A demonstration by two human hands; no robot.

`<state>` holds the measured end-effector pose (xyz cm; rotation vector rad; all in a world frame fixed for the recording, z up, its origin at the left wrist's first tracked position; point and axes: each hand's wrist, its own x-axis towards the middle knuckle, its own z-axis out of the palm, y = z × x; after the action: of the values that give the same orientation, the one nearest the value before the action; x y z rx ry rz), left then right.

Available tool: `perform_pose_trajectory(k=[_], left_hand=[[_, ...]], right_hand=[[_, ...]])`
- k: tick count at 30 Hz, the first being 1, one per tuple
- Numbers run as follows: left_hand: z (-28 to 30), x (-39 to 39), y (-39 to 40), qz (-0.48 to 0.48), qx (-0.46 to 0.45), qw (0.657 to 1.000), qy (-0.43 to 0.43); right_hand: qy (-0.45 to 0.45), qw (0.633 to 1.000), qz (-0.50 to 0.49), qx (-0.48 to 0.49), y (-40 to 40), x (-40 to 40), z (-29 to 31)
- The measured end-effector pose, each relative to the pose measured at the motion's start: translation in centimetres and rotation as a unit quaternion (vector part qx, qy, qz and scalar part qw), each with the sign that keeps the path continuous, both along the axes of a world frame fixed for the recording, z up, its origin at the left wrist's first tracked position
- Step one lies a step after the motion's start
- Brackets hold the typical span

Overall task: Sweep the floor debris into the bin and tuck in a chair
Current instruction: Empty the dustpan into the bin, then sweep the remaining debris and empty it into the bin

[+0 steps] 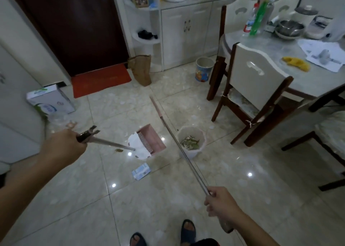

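- Left hand (62, 143): closed around the dark grip at the top of the dustpan handle (110, 143), a thin metal rod that slopes down to the pink dustpan (152, 138) standing on the floor.
- Right hand (221, 201): closed around the lower part of the broom handle (179, 147), a long metal pole running up and away across the tiles; its far end looks lifted or laid flat, and the bristles cannot be made out.
- The two hands are well apart, each clamped on its own tool.
- Dustpan: holds a white crumpled sheet (139, 147) against its comb teeth; the mouth appears to face away from the person.
- Remaining debris: a small blue-and-white carton (141, 173) lies on the tiles near the dustpan, on the person's side; a brownish leaf scrap (118, 150) lies just beside the rod's lower end.
- Bin (191, 141): a small white-lined bin with green leaf scraps inside, standing near the dustpan, to its right, with the broom pole crossing between them.
- Chair (255, 89): stands angled out from the bench (280, 46), not yet tucked in.
- Judged step: gathering the last litter into the pan before tipping it into the bin.
- Judged good practice: turn the pan mouth toward the carton, press its lip flat on the tiles, sweep in short strokes, then carry the pan level so the light sheet does not slide out.
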<state>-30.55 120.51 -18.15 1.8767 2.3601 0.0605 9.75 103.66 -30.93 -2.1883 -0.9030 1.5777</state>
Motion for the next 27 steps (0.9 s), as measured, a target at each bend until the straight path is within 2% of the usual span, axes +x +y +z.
perform_pose_trajectory(k=[2,4,6,11,20,27], left_hand=[[-1.2,-2.7,-1.1,0.026,-0.009,1.000,-0.012],[-2.5,-5.2,-2.2,0.047,-0.021,0.999,-0.008],[-3.6,-7.6,-3.3,0.051,-0.036,0.998,0.005],[-6.0,-13.2,-5.5,0.097,-0.091,0.990,-0.036],[-11.8,-18.9,-5.0,0.092,-0.168,0.981,-0.025],[-16.1,-21.1,-4.6,0.105,-0.192,0.975,-0.041]], right_hand=[[0.029,0.997,0.031,-0.068,1.3,-1.3,-0.7],[-0.010,0.995,0.076,-0.062,2.4,-3.1,-1.7],[-0.037,0.994,0.076,-0.062,3.4,-5.4,-2.8],[-0.056,0.990,0.075,-0.108,4.7,-10.9,-6.0],[-0.123,0.969,0.153,-0.149,7.1,-19.0,-10.2],[-0.091,0.946,0.255,-0.177,7.5,-24.2,-11.8]])
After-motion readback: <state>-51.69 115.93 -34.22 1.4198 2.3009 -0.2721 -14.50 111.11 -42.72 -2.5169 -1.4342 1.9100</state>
